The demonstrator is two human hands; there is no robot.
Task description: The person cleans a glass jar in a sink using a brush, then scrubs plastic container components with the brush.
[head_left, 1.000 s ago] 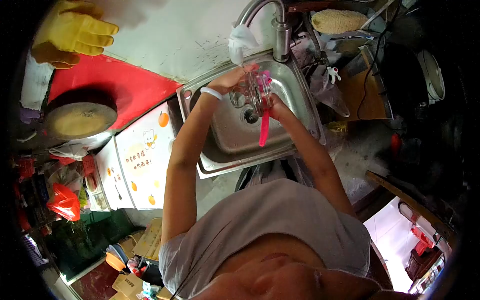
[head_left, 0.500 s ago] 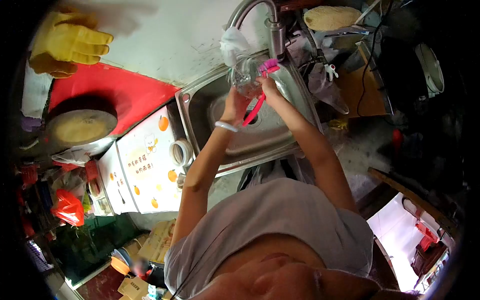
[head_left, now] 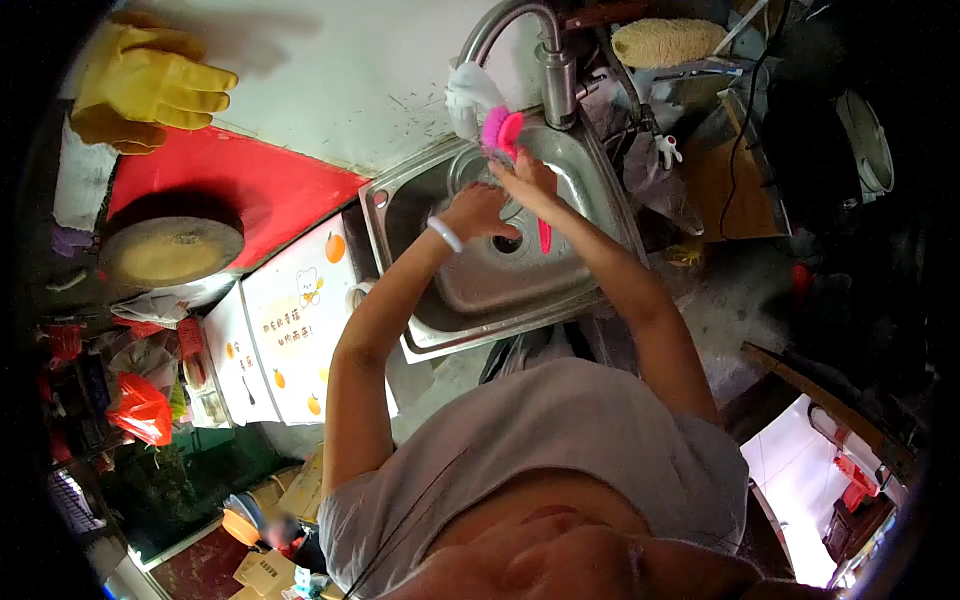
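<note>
In the head view both my hands are over a steel sink [head_left: 470, 290]. My right hand [head_left: 532, 182] is closed around a pink scrub brush [head_left: 503, 130]. The bristle head points up toward the faucet, and its handle hangs below my hand. My left hand [head_left: 478, 210], with a pale bangle at the wrist, is close beside it against a clear container [head_left: 466, 165]. That container is see-through and partly hidden by my hands, so its outline is hard to make out. Above them is the curved faucet [head_left: 558, 75], with a white cloth [head_left: 472, 98] wrapped around its spout end.
Yellow gloves [head_left: 165, 85] hang on the wall at upper left. A round board [head_left: 172, 250] stands left of the sink, near a white cover with orange prints [head_left: 295, 330]. At right are a loofah [head_left: 668, 43], a plastic bag [head_left: 660, 185] and a cable.
The brush has turned more upright, its head moving up and left toward the cloth. The clear container sits slightly lower, and my left hand covers more of it. The view has shifted slightly.
</note>
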